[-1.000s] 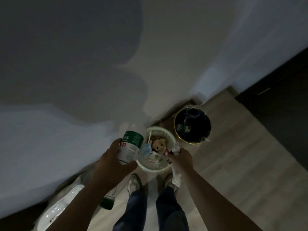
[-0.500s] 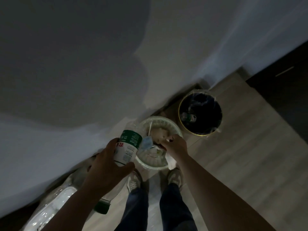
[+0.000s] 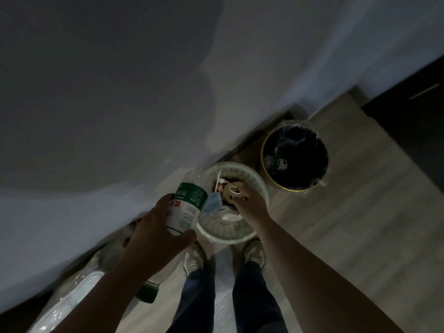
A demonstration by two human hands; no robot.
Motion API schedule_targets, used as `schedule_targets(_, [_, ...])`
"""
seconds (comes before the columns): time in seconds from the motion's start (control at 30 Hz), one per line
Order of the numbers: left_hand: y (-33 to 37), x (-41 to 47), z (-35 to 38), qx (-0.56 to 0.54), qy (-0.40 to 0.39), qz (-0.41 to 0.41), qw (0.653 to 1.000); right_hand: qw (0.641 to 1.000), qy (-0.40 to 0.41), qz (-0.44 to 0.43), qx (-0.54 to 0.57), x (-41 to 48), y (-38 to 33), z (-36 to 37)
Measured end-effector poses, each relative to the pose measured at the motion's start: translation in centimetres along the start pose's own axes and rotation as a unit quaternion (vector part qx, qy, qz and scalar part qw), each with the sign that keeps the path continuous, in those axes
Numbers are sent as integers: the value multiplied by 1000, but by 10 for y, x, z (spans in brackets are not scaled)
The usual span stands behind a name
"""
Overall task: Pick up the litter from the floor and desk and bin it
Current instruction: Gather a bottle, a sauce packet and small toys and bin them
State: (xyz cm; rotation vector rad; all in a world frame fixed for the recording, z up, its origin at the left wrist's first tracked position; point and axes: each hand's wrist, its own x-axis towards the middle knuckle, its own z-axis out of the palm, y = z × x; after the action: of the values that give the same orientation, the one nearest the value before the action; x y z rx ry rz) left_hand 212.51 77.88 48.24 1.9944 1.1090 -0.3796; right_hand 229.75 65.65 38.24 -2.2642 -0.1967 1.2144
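The left hand (image 3: 153,233) has its grip clamped round a clear plastic bottle with a green-and-white label (image 3: 186,210), held at the left rim of the white ribbed plastic bin (image 3: 259,186). The right hand (image 3: 249,203) hovers over litter (image 3: 227,216) already inside; I cannot tell how its grip stands. The bottle seemingly remains to be binned.

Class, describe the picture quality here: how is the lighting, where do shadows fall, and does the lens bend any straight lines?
Head view: dim throughout, a broad soft shadow on the wall; head view: the wide lens bows the wall's foot into a curve; head view: the black bin is nearly lost in darkness inside.
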Motion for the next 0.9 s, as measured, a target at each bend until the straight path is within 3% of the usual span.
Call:
schedule_targets(0.17, [9,19,4,13,1,4,1000,998,-12,35,-44,-2,22,-15])
schedule_targets(0.43, [63,58,41,20,-60,28,998,996,14,85,3,-24,69,-66])
schedule_targets(0.7, [192,121,102,131,-144,76,978,983,51,148,97,-38,110,-115])
schedule_targets(0.9, [239,128,111,245,-146,166,944,980,78,145,110,-39,126,-137])
